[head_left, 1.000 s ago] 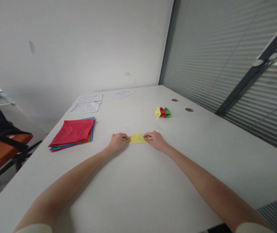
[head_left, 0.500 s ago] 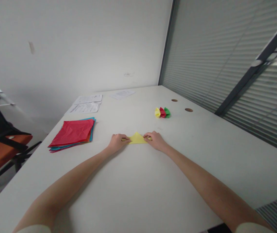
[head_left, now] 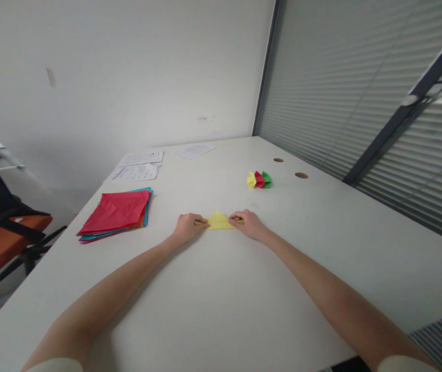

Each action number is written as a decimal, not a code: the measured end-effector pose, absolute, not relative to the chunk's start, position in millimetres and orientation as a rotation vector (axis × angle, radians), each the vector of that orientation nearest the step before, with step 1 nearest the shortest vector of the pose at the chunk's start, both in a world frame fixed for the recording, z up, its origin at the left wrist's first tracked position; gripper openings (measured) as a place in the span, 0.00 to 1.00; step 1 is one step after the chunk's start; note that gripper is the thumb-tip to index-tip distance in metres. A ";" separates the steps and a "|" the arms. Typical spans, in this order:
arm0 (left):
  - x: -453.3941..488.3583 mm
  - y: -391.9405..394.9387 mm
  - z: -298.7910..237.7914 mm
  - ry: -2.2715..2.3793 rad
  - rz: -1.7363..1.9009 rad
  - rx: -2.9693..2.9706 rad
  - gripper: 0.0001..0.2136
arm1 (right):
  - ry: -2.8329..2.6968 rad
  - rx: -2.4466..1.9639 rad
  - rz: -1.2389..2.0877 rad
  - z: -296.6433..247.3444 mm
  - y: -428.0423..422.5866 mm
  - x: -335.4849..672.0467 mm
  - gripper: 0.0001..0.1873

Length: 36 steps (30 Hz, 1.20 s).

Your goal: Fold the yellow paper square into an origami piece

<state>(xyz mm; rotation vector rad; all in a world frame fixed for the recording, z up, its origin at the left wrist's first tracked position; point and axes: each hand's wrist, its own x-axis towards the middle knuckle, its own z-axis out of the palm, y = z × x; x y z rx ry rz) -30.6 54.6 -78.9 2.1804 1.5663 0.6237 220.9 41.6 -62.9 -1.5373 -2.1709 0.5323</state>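
Note:
A piece of yellow tissue paper [head_left: 218, 222], folded with a small peak on its far side, lies on the white table [head_left: 221, 294] between my hands. My left hand [head_left: 190, 227] pinches its left end between thumb and fingers. At the other end, my right hand [head_left: 246, 225] grips the paper the same way. The fingers cover both ends of it. Beyond and to the right sit three small folded papers in a row: yellow [head_left: 251, 180], red [head_left: 259, 179] and green [head_left: 267, 180].
To the left lies a stack of coloured tissue sheets [head_left: 118, 209], red on top. Printed papers [head_left: 137, 166] rest at the far left of the table. An orange chair [head_left: 11, 232] stands beyond the left edge. Blinds [head_left: 360, 103] line the right side.

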 end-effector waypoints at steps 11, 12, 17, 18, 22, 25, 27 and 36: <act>-28.4 52.1 -73.8 1.588 0.586 2.209 0.10 | -2.115 -1.643 0.547 -60.1 41.7 217.7 0.09; -28.2 51.8 -72.8 1.593 0.575 2.209 0.10 | -2.121 -1.644 0.538 -60.6 41.8 217.8 0.09; -27.5 50.6 -69.8 1.610 0.548 2.213 0.10 | -2.156 -1.606 0.495 -63.1 42.2 217.9 0.09; -27.4 50.4 -69.6 1.617 0.547 2.211 0.10 | -2.162 -1.600 0.492 -63.2 42.2 217.7 0.09; -26.2 49.4 -68.8 1.642 0.545 2.210 0.10 | -2.175 -1.603 0.473 -63.0 42.4 217.2 0.08; -25.7 48.5 -67.6 1.655 0.529 2.210 0.10 | -2.181 -1.601 0.458 -64.3 43.1 217.2 0.08; -25.8 48.2 -66.7 1.658 0.520 2.210 0.10 | -2.177 -1.605 0.453 -65.9 43.9 217.2 0.08; -26.5 47.2 -60.6 1.639 0.475 2.180 0.09 | -2.147 -1.688 0.447 -66.3 47.0 216.2 0.08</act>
